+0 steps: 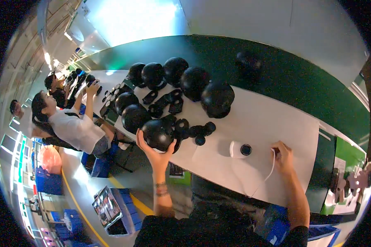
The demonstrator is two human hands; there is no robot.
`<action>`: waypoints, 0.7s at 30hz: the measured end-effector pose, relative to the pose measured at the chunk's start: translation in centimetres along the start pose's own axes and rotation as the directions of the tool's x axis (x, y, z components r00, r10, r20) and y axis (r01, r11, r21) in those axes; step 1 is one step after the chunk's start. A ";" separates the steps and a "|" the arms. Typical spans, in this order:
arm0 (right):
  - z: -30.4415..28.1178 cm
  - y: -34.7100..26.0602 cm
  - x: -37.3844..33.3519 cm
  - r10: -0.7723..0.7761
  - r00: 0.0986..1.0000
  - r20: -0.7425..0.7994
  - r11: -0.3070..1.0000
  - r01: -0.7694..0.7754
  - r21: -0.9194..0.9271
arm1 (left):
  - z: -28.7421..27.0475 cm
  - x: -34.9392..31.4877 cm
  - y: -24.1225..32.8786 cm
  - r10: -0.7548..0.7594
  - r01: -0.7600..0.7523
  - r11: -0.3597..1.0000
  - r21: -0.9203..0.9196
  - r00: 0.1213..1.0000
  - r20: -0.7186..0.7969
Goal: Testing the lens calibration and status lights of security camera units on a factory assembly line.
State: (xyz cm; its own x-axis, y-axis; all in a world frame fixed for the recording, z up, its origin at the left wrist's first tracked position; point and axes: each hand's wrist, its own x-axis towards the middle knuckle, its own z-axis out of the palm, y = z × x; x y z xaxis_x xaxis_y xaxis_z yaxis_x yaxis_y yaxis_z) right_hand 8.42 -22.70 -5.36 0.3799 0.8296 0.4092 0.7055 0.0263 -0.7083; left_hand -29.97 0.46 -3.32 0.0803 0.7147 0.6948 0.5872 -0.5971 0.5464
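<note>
My left hand [156, 154] is spread round the near side of a glossy black ball-shaped shell [157, 133], thumb and fingers against it, at the table's front edge. On the right, my right hand [282, 156] pinches a thin white cable [271, 172] near its end. The cable hangs down toward the front edge of the table. Between my hands lies a small white camera-like unit [237, 150] with a round black lens face. Beside the held shell are several small black round parts [200, 140] and black brackets [176, 105].
More black ball-shaped shells [217, 99] stand in two rows across the white table [276, 119]. A dark green panel [284, 70] rises behind it. At the left a seated person in a white top [76, 129] works along the line. Blue bins [127, 210] stand on the floor.
</note>
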 end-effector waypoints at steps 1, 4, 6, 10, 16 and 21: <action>0.0 0.1 -0.1 0.000 1.000 0.000 1.000 0.000 0.003 | -0.5 0.0 -1.0 -0.019 0.027 0.990 -0.141 0.998 0.056; -0.2 0.7 -0.4 0.019 0.999 0.029 0.999 -0.018 -0.044 | -0.7 0.6 -1.8 0.061 -0.036 0.980 -0.193 0.991 0.122; -0.2 0.3 -0.1 0.029 0.999 0.031 1.000 -0.029 0.011 | -0.7 1.0 -1.9 0.100 -0.059 0.966 -0.250 0.983 0.156; 0.0 1.5 -0.4 0.040 0.999 0.030 0.998 -0.039 -0.042 | -1.1 1.9 -0.8 0.217 -0.197 0.974 -0.113 0.956 0.199; 0.1 1.0 -0.3 0.047 0.998 0.035 0.999 -0.047 0.012 | -3.1 0.8 -0.8 0.255 -0.256 0.967 0.012 0.965 0.064; 0.2 1.6 -0.2 -0.050 0.999 0.001 0.999 0.050 -0.016 | -5.9 -1.7 0.8 0.240 -0.244 0.970 -0.014 0.939 0.245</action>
State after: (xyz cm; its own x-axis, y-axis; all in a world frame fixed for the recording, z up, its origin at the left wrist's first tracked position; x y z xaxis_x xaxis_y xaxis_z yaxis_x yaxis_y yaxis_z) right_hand 9.32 -22.70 -6.66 0.3440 0.8276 0.4436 0.7327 0.0588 -0.6780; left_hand -34.40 -3.35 -1.28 0.4134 0.6176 0.6690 0.5390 -0.7582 0.3669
